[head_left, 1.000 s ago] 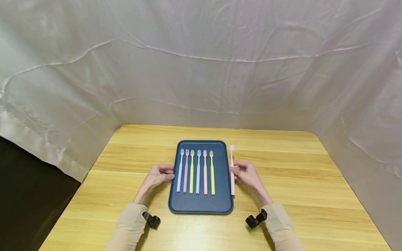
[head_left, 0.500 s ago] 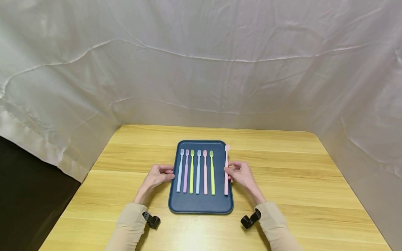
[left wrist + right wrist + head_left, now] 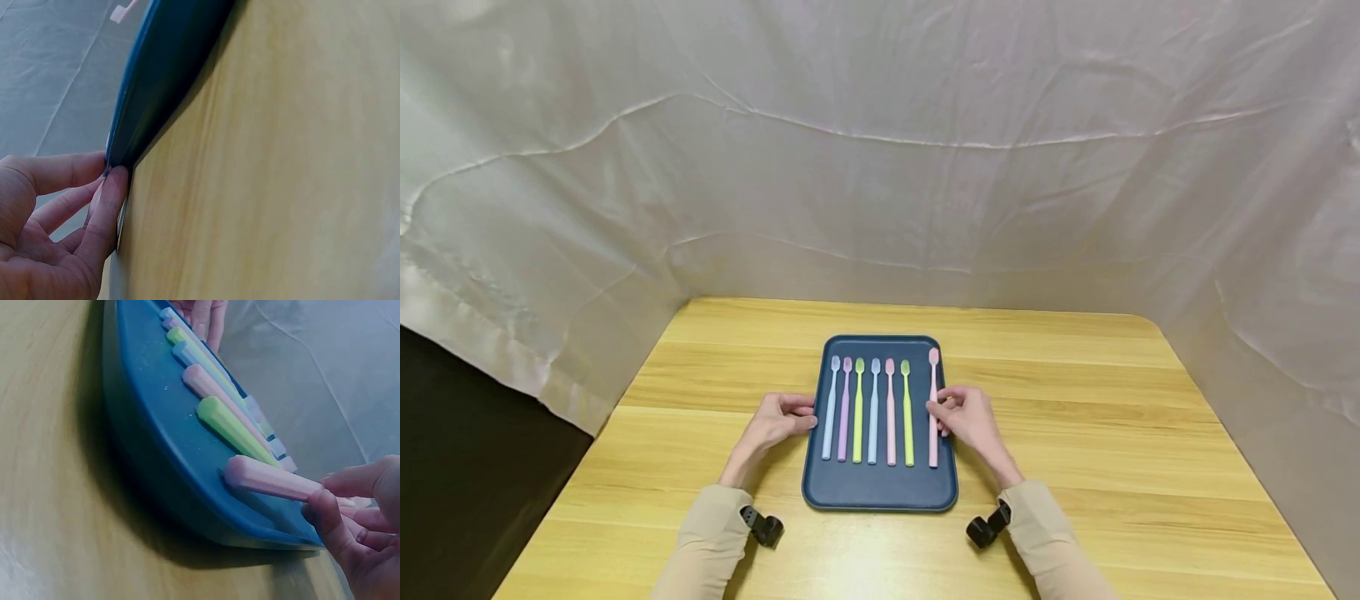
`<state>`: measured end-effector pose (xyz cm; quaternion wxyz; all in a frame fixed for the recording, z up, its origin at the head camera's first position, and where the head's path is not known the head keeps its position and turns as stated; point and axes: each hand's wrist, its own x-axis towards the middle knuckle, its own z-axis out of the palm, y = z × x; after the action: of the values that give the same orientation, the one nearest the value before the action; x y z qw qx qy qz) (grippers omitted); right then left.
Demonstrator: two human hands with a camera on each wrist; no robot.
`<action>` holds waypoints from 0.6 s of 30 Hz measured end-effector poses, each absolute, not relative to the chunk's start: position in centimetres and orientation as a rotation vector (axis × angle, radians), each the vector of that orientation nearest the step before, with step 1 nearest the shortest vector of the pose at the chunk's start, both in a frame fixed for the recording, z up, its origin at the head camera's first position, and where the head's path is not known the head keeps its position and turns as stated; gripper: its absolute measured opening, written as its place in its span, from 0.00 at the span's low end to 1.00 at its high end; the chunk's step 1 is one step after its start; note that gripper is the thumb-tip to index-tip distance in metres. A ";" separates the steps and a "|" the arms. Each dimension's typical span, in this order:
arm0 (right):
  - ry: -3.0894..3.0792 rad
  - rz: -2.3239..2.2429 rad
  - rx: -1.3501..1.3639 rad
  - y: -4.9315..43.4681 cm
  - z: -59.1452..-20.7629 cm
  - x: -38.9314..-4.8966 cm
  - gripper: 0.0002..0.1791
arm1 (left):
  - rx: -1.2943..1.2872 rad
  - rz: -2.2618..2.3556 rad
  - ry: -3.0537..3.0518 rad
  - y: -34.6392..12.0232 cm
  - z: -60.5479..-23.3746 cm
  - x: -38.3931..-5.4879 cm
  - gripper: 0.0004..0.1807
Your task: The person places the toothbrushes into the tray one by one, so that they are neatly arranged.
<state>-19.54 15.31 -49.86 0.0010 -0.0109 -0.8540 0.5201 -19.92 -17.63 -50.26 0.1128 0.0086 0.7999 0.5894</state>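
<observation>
A dark blue tray point(image 3: 880, 492) holds a row of several toothbrushes, blue, purple, green and pink, heads toward the back. My left hand point(image 3: 777, 419) pinches the tray's left rim between thumb and fingers, as the left wrist view confirms at the tray edge point(image 3: 140, 94). Between the thumb and fingers of my right hand point(image 3: 970, 417) is a pink toothbrush point(image 3: 933, 375), over the tray's right side and roughly parallel to the row. In the right wrist view its handle end point(image 3: 269, 477) hangs just above the tray, beside the green toothbrush point(image 3: 231, 428).
The tray lies on a wooden table point(image 3: 1112, 433). Pale grey fabric point(image 3: 880, 208) hangs behind it and along both sides. A black wrist camera point(image 3: 766, 528) sits on the left wrist, and another camera point(image 3: 985, 529) on the right.
My right hand has carried the pink toothbrush leftward, from outside the tray's right edge to over its right side. The left hand and the tray stay put.
</observation>
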 end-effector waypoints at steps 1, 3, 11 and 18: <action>-2.684 1.623 -0.036 15.2 -49.9 -19.5 0.12 | 0.026 1.727 2.350 -17.6 -50.3 -19.9 0.23; -2.683 1.618 -0.039 15.0 -49.9 -19.5 0.12 | 0.026 1.728 2.351 -17.6 -50.3 -19.9 0.23; -2.678 1.548 -0.016 14.5 -50.4 -19.7 0.09 | 0.033 1.725 2.354 -17.7 -50.5 -20.0 0.23; -2.712 1.476 -0.019 14.0 -50.4 -19.6 0.08 | 0.028 1.733 2.344 -17.6 -50.4 -20.0 0.23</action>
<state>-19.61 14.00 -50.44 0.0267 -0.0061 -0.8780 0.4779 -19.96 -17.63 -50.43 0.1129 0.0096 0.7988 0.5908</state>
